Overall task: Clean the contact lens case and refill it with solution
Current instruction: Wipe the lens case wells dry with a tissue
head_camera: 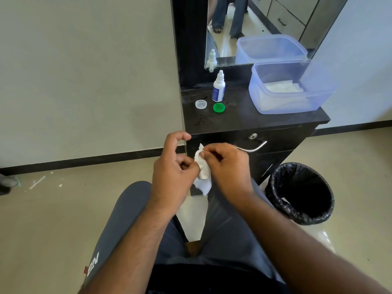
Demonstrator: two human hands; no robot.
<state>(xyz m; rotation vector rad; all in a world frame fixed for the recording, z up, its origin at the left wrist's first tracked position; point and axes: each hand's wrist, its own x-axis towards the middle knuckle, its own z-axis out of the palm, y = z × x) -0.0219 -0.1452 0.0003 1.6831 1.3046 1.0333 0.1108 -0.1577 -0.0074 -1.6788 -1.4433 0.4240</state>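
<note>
My left hand (174, 168) and my right hand (227, 166) meet in front of the cabinet, above my knees, with a white tissue (202, 172) bunched between them. Fingers of both hands pinch the tissue; whatever lies inside it is hidden. On the dark cabinet top (250, 119) stand a white solution bottle (218, 88) with a blue label, a clear round cap (201, 104) and a green round cap (219, 107), both lying loose in front of the bottle.
A translucent blue tub (290, 90) with white tissues stands at the cabinet top's right. A mirror (254, 28) rises behind it. A black-lined waste bin (301, 192) sits on the floor to the right. The drawer handle (254, 147) is just beyond my right hand.
</note>
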